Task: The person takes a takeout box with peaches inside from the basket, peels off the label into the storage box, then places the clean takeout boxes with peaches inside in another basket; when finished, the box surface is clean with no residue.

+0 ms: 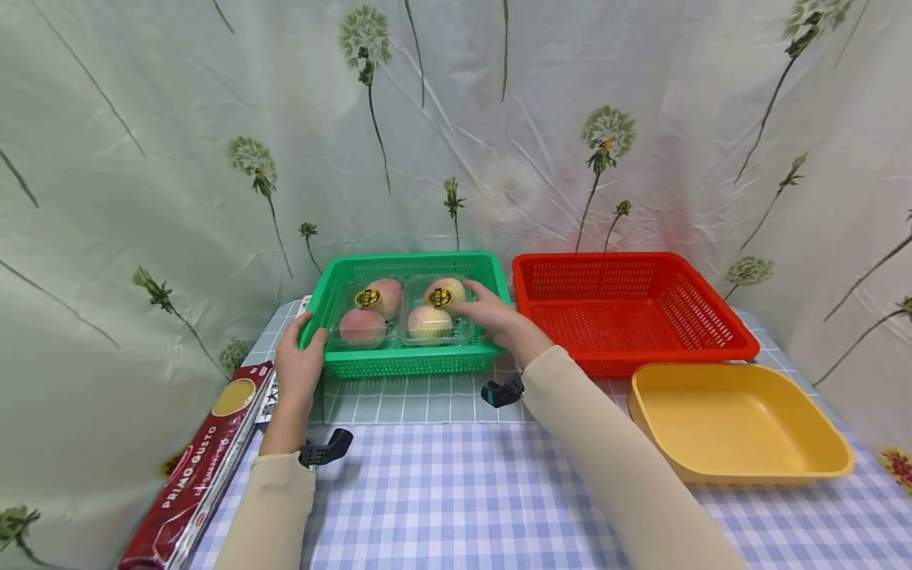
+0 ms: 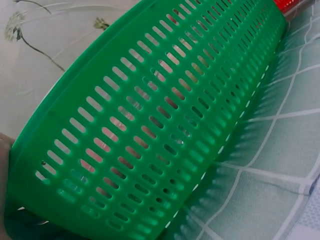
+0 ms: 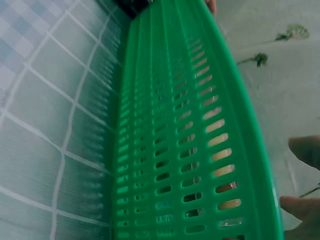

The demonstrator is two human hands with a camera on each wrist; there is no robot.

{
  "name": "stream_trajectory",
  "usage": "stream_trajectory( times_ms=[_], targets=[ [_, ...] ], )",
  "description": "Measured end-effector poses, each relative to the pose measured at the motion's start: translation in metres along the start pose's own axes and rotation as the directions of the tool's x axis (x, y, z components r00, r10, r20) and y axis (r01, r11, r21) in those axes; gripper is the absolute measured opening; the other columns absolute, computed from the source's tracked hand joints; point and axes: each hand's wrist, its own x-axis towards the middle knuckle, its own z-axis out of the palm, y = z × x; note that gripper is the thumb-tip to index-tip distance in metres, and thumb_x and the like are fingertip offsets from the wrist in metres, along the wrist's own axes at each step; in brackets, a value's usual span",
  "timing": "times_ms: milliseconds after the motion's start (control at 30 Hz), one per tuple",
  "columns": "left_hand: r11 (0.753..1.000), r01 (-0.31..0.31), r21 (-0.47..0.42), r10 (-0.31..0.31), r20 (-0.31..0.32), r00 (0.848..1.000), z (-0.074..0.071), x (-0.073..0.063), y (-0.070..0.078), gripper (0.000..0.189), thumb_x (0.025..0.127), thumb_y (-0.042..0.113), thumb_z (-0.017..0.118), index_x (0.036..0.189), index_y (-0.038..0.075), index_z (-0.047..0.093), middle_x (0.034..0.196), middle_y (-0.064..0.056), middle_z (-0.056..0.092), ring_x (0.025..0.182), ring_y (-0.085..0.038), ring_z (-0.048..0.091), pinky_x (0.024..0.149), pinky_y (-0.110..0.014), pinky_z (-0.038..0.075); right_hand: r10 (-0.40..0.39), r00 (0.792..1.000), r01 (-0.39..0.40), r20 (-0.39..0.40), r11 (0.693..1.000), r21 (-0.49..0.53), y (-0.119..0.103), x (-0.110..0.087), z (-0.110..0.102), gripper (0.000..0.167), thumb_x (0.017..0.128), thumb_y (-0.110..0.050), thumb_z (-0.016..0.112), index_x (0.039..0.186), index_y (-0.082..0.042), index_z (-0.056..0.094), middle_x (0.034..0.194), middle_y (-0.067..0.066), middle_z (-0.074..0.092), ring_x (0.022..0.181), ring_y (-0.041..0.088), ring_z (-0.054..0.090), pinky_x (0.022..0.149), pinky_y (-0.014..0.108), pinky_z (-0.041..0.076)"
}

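A green slotted plastic basket (image 1: 409, 364) stands at the back of the table. Inside it, side by side, lie two clear plastic packs, the left pack (image 1: 347, 340) and the right pack (image 1: 456, 332), each showing two peaches under a black-and-yellow sticker. My left hand (image 1: 298, 362) grips the basket's left rim near its front corner; in the left wrist view only a sliver of that hand shows. Over the right end of the right pack reaches my right hand (image 1: 495, 313), finger and thumb apart. In the right wrist view, its fingers (image 3: 304, 152) show beyond the basket rim.
Right of the green basket stands a red slotted basket (image 1: 606, 317), with a yellow tray (image 1: 741, 419) in front of it. A long dark-red packet (image 1: 203, 467) lies along the left edge. A dandelion-print curtain (image 1: 456, 119) hangs behind the checked tablecloth (image 1: 456, 491).
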Motion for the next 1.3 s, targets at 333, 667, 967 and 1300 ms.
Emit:
stream_trajectory(
  times_ms=[333,667,967,1300],
  targets=[
    [1.0,-0.008,-0.012,0.008,0.008,1.0,0.001,-0.001,-0.001,0.053,0.099,0.027,0.054,0.152,0.022,0.044,0.156,-0.013,0.043,0.139,-0.034,0.043,0.114,-0.059,0.037,0.077,0.997,-0.076,0.019,0.997,-0.017,0.003,0.013,0.005,0.074,0.098,-0.02,0.062,0.16,-0.021,0.022,0.165,0.011,0.024,0.151,0.035,0.025,0.11,0.06,0.041],
    [1.0,-0.008,-0.015,0.008,-0.003,1.0,0.002,-0.003,0.001,0.053,0.099,0.027,0.055,0.151,0.022,0.045,0.156,-0.014,0.043,0.139,-0.036,0.043,0.114,-0.059,0.036,0.039,0.999,-0.039,-0.005,0.998,-0.039,0.003,0.013,0.004,0.06,0.103,-0.019,0.054,0.157,-0.03,0.03,0.167,0.008,0.015,0.15,0.036,0.024,0.104,0.064,0.044],
    [1.0,0.004,-0.023,-0.004,0.005,1.0,0.001,-0.004,0.002,0.054,0.099,0.027,0.054,0.152,0.023,0.044,0.157,-0.013,0.042,0.141,-0.035,0.041,0.116,-0.059,0.035,0.014,1.0,-0.014,0.001,0.999,-0.047,0.0,0.013,0.005,0.051,0.104,-0.027,0.052,0.152,-0.038,0.039,0.164,0.007,-0.005,0.151,0.037,0.014,0.105,0.07,0.039],
    [1.0,-0.002,-0.029,0.002,-0.005,1.0,0.002,-0.002,0.001,0.053,0.099,0.026,0.054,0.152,0.022,0.044,0.157,-0.013,0.042,0.141,-0.035,0.041,0.117,-0.058,0.034,-0.01,0.995,0.017,-0.101,0.998,0.069,0.0,0.015,0.012,0.049,0.101,-0.015,0.056,0.147,-0.03,0.05,0.164,0.009,-0.007,0.148,0.038,0.023,0.098,0.062,0.05]
  ],
)
